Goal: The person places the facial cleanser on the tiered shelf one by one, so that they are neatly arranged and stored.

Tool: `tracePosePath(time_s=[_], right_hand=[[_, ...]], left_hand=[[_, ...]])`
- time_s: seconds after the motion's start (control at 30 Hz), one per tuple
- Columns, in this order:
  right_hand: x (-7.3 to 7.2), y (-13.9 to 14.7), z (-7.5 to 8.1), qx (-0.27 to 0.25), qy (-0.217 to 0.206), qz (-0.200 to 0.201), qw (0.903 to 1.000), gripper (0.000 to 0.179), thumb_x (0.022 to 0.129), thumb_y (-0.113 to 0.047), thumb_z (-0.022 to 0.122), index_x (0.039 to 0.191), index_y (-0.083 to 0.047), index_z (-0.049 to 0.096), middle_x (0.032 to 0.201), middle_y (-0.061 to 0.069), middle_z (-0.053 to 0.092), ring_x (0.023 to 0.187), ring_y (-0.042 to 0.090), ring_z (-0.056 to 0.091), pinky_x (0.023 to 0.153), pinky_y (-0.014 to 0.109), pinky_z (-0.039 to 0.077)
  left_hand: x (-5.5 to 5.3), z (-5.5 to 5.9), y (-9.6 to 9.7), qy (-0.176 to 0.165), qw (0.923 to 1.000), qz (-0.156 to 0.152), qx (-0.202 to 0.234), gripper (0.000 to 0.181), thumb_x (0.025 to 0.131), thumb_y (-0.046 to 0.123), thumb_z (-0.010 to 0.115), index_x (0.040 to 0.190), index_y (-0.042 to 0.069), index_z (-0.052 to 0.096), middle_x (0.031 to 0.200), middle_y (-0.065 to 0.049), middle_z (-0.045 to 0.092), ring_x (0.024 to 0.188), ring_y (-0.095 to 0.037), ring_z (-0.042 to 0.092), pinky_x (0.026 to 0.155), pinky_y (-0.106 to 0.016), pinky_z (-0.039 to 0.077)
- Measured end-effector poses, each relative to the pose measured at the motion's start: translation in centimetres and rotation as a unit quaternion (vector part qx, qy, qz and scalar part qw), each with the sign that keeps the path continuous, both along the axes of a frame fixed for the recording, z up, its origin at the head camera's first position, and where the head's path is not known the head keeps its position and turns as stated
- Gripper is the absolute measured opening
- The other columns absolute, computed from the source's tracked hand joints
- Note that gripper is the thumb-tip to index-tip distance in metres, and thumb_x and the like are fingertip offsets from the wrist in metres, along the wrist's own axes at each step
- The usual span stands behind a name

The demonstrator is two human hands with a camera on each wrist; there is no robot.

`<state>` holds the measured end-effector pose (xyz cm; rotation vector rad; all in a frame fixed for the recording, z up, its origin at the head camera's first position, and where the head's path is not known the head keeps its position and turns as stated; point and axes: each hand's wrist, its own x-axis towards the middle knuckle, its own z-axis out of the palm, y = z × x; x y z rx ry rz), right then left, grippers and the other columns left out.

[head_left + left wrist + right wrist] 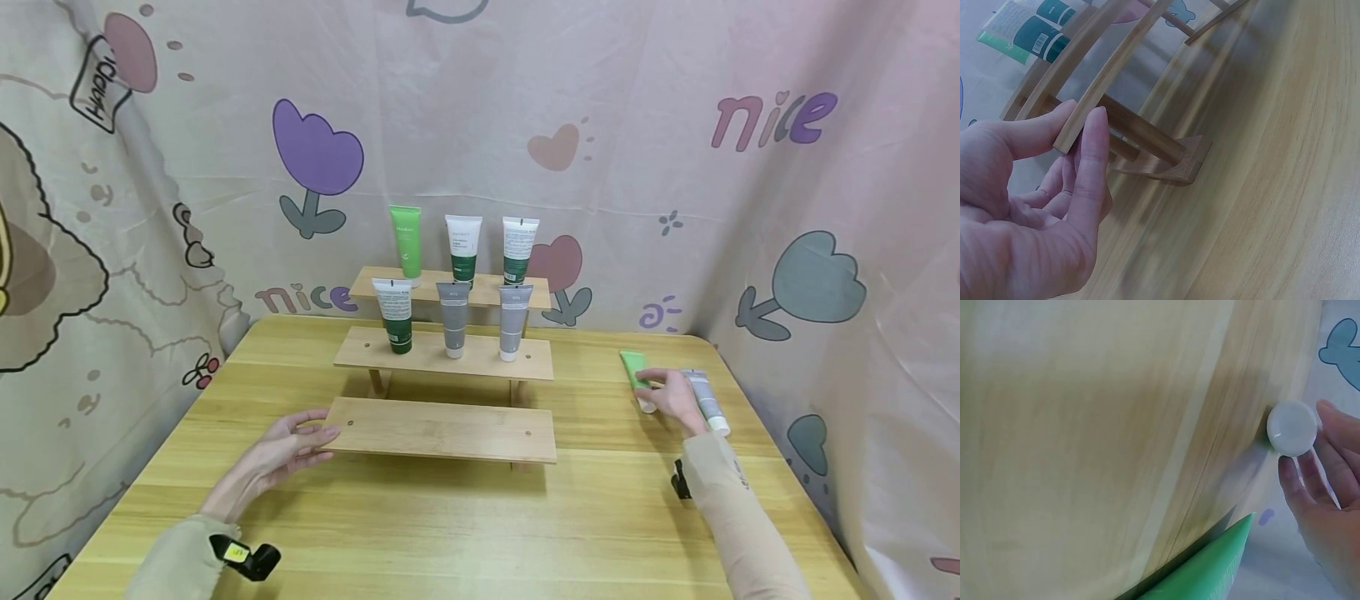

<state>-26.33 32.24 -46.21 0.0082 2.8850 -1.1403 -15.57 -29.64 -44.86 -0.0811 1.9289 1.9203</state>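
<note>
My left hand [288, 450] pinches the left end of the lowest board of a three-tier wooden display stand [442, 429]. In the left wrist view, the thumb and index finger of the left hand [1041, 181] lie on either side of the board [1094, 94]. Over at the right of the table, my right hand [671, 398] grips a green squeeze tube [632, 364] between thumb and fingers. A white cap [1292, 428] shows among the fingers of the right hand [1335, 512]. Just right of that hand lies a grey tube [701, 392] with a white cap.
The top tier holds a green tube [407, 242] and two white-and-green tubes [463, 237] [519, 246]. On the middle tier stand a white-and-green tube [395, 308] and two grey tubes [453, 315] [513, 317]. A printed curtain [615, 67] borders the wooden table [360, 542].
</note>
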Motion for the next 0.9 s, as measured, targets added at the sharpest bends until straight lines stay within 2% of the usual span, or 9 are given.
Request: tracePosePath(time_s=[0.17,0.37,0.43,0.5,0.6,0.67,0.77,0.9], right_hand=[[-0.1,-0.1,-0.2,-0.009,0.017,-0.009,0.9998,0.035,0.092,-0.007,0.068,0.124,0.007,0.064,0.136,0.032,0.057,0.132,0.052,0.047,0.113,0.064,0.041],[-0.2,-0.3,-0.5,-0.020,0.043,-0.025,0.9986,0.026,0.089,-0.003,0.070,0.112,0.008,0.069,0.123,0.031,0.066,0.119,0.048,0.057,0.108,0.060,0.045],[-0.2,-0.3,-0.7,-0.020,0.048,-0.029,0.9982,0.024,0.087,-0.002,0.071,0.109,0.008,0.070,0.117,0.030,0.068,0.112,0.044,0.062,0.103,0.053,0.050],[-0.3,-0.2,-0.8,-0.016,0.055,-0.026,0.9981,0.024,0.086,-0.001,0.073,0.108,0.009,0.069,0.110,0.029,0.071,0.100,0.037,0.067,0.093,0.039,0.055],[-0.4,-0.1,-1.0,-0.015,0.054,-0.024,0.9981,0.029,0.085,0.000,0.074,0.112,0.010,0.068,0.103,0.026,0.072,0.085,0.021,0.067,0.077,0.018,0.052],[-0.5,0.0,-1.0,-0.020,0.048,-0.021,0.9984,0.035,0.085,0.000,0.076,0.116,0.011,0.065,0.101,0.027,0.071,0.083,0.018,0.067,0.070,0.013,0.050],[-0.6,0.0,-1.0,-0.018,0.033,-0.016,0.9992,0.041,0.085,-0.001,0.076,0.121,0.013,0.062,0.105,0.030,0.069,0.088,0.027,0.068,0.074,0.020,0.057],[-0.5,-0.2,-0.6,-0.009,-0.005,-0.009,0.9999,0.048,0.086,-0.003,0.075,0.128,0.014,0.058,0.115,0.033,0.065,0.103,0.041,0.065,0.088,0.039,0.061]], left_hand=[[0.0,0.0,0.0,0.000,1.0000,-0.003,0.003,0.085,0.101,0.014,0.062,0.155,-0.013,0.001,0.115,0.000,0.058,0.096,-0.004,0.066,0.088,-0.023,0.063],[-0.1,0.1,0.1,-0.007,1.0000,0.000,0.003,0.085,0.101,0.013,0.062,0.155,-0.012,0.002,0.112,0.001,0.057,0.094,-0.004,0.065,0.089,-0.023,0.063],[-0.1,0.1,0.1,-0.010,0.9999,0.002,0.006,0.084,0.101,0.012,0.062,0.155,-0.012,0.003,0.110,0.002,0.057,0.092,-0.004,0.065,0.089,-0.023,0.063],[-0.1,0.1,0.1,-0.010,0.9999,0.003,0.009,0.084,0.101,0.012,0.062,0.155,-0.012,0.002,0.109,0.002,0.058,0.092,-0.003,0.065,0.088,-0.023,0.063],[0.0,0.0,0.1,-0.007,0.9999,0.000,0.007,0.084,0.101,0.012,0.061,0.155,-0.013,0.002,0.109,0.002,0.057,0.092,-0.004,0.065,0.089,-0.023,0.063],[0.0,0.0,0.1,-0.004,1.0000,-0.003,0.002,0.083,0.101,0.012,0.061,0.155,-0.012,0.003,0.110,0.001,0.056,0.092,-0.005,0.064,0.090,-0.024,0.063],[0.0,0.0,0.1,-0.001,1.0000,-0.006,-0.003,0.082,0.101,0.013,0.060,0.155,-0.012,0.004,0.111,-0.001,0.053,0.092,-0.006,0.063,0.091,-0.025,0.063],[0.0,0.0,0.1,-0.004,1.0000,-0.002,0.004,0.083,0.101,0.012,0.061,0.155,-0.012,0.003,0.110,0.000,0.055,0.090,-0.005,0.064,0.090,-0.024,0.063]])
